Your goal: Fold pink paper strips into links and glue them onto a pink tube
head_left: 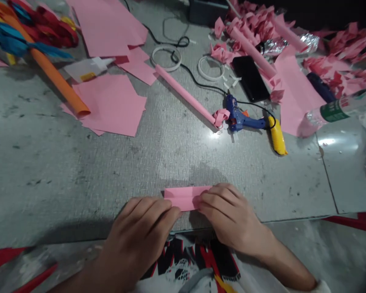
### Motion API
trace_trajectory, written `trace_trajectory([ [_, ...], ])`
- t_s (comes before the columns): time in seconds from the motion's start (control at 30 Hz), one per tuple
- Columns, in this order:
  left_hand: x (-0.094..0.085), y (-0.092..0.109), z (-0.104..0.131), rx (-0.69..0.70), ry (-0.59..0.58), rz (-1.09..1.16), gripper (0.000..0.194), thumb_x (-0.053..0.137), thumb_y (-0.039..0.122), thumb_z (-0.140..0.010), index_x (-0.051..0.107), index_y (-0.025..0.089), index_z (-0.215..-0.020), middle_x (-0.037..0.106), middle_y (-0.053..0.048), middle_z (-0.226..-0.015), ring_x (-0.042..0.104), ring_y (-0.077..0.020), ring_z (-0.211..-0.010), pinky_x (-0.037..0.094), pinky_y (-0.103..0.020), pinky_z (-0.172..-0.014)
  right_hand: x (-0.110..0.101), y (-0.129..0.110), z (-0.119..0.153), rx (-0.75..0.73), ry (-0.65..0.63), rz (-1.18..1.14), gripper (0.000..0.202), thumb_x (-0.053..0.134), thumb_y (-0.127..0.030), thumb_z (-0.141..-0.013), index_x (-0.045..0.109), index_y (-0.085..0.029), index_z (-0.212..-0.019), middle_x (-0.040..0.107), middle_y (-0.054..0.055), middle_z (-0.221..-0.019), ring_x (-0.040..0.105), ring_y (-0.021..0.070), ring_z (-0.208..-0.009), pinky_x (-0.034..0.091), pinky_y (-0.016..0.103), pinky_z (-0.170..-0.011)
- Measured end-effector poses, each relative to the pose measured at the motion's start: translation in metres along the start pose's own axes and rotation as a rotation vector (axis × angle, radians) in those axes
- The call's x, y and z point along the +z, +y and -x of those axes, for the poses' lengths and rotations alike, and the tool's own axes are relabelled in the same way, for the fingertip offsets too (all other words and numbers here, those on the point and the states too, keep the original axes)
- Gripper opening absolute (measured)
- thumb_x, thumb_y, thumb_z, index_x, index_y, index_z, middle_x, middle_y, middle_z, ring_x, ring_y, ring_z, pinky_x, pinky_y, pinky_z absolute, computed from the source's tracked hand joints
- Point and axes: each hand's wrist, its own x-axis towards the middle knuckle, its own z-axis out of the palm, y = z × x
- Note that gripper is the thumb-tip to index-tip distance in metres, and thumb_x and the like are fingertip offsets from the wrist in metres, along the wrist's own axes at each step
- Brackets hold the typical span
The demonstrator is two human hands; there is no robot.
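Grips a creased pink strip (184, 198) by its ends, left fingers (154, 211) and right fingers (215, 199) closed on it, just inside the near edge of the desk (79, 175). Has beyond it a pink tube (186, 95) (slim, tightly rolled) and a blue glue gun (242, 119).

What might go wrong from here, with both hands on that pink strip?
The folded pink strip lies close to the table's near edge, so it might slip off if both hands let go. The left hand and right hand hold opposite ends; uneven pressure could skew the crease. The glue gun sits against the pink tube's curled end; if hot, it might mark the paper.
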Motion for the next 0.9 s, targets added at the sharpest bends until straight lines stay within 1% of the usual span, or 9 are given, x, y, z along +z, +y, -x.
trace_trajectory([
  [0.07,-0.003,-0.002,0.003,-0.003,0.006,0.015,0.029,0.058,0.01,-0.102,0.066,0.022,-0.127,0.077,-0.008,-0.113,0.068,-0.0276,-0.104,0.049,-0.049,-0.095,0.001,-0.003,-0.001,0.045,0.018,-0.039,0.037,0.053,0.0,-0.099,0.069,-0.018,-0.127,0.078,0.01,-0.123,0.065,0.0283,-0.115,0.057,0.048,-0.099],
  [0.17,-0.01,-0.004,0.0,-0.02,0.003,0.019,0.016,0.066,0.024,-0.105,0.067,0.023,-0.121,0.078,-0.005,-0.108,0.067,-0.0258,-0.099,0.047,-0.047,-0.093,0.0,-0.007,-0.003,0.103,0.036,-0.104,0.039,0.054,0.003,-0.097,0.068,-0.019,-0.126,0.078,0.009,-0.12,0.066,0.0279,-0.113,0.056,0.049,-0.102],
  [0.2,-0.012,-0.005,-0.002,-0.018,0.0,0.028,0.013,0.065,0.026,-0.106,0.067,0.023,-0.118,0.077,-0.004,-0.105,0.067,-0.0245,-0.095,0.046,-0.046,-0.091,0.0,-0.008,-0.004,0.113,0.041,-0.119,0.039,0.055,0.003,-0.096,0.068,-0.019,-0.125,0.078,0.009,-0.119,0.066,0.0279,-0.112,0.055,0.049,-0.103],
  [0.27,-0.013,-0.005,-0.006,-0.011,-0.019,0.044,0.01,0.06,0.021,-0.108,0.068,0.024,-0.114,0.077,-0.002,-0.101,0.066,-0.0219,-0.091,0.045,-0.044,-0.088,-0.001,-0.01,-0.006,0.134,0.04,-0.141,0.038,0.056,0.002,-0.096,0.068,-0.019,-0.124,0.077,0.009,-0.119,0.066,0.0279,-0.111,0.054,0.05,-0.104],
  [0.37,-0.012,-0.004,-0.01,-0.021,-0.01,0.036,0.018,0.055,0.011,-0.107,0.068,0.022,-0.11,0.076,-0.002,-0.099,0.066,-0.0205,-0.09,0.045,-0.041,-0.087,-0.001,-0.012,-0.009,0.178,0.066,-0.177,0.03,0.059,-0.002,-0.098,0.069,-0.02,-0.12,0.078,0.009,-0.115,0.066,0.0271,-0.109,0.055,0.05,-0.101],
  [0.47,-0.01,-0.001,-0.013,-0.052,0.014,0.044,0.014,0.058,0.008,-0.105,0.068,0.018,-0.107,0.075,-0.003,-0.098,0.066,-0.0213,-0.092,0.046,-0.04,-0.088,-0.001,-0.013,-0.012,0.224,0.105,-0.219,0.023,0.062,-0.004,-0.1,0.069,-0.017,-0.116,0.078,0.008,-0.11,0.066,0.0246,-0.104,0.055,0.047,-0.096],
  [0.57,-0.009,0.0,-0.015,-0.098,0.011,0.069,0.011,0.06,0.009,-0.104,0.066,0.017,-0.107,0.074,-0.004,-0.099,0.066,-0.0221,-0.093,0.045,-0.041,-0.09,0.0,-0.012,-0.012,0.257,0.115,-0.231,0.023,0.063,-0.005,-0.102,0.069,-0.017,-0.121,0.077,0.008,-0.117,0.066,0.023,-0.105,0.053,0.044,-0.093],
  [0.7,-0.006,0.001,-0.017,-0.141,0.036,0.064,0.011,0.063,0.009,-0.103,0.064,0.018,-0.108,0.073,-0.004,-0.096,0.065,-0.0221,-0.09,0.045,-0.041,-0.086,0.002,-0.011,-0.008,0.241,0.108,-0.225,0.028,0.06,-0.001,-0.103,0.068,-0.017,-0.124,0.076,0.009,-0.126,0.066,0.0222,-0.109,0.052,0.042,-0.094],
  [0.9,-0.001,0.003,-0.016,-0.13,0.092,0.01,0.013,0.067,0.009,-0.1,0.062,0.017,-0.109,0.073,-0.004,-0.094,0.065,-0.0223,-0.087,0.047,-0.041,-0.084,0.008,-0.011,-0.006,0.164,0.13,-0.071,0.031,0.057,0.003,-0.1,0.069,-0.011,-0.125,0.078,0.011,-0.123,0.065,0.0237,-0.108,0.053,0.044,-0.1],
])
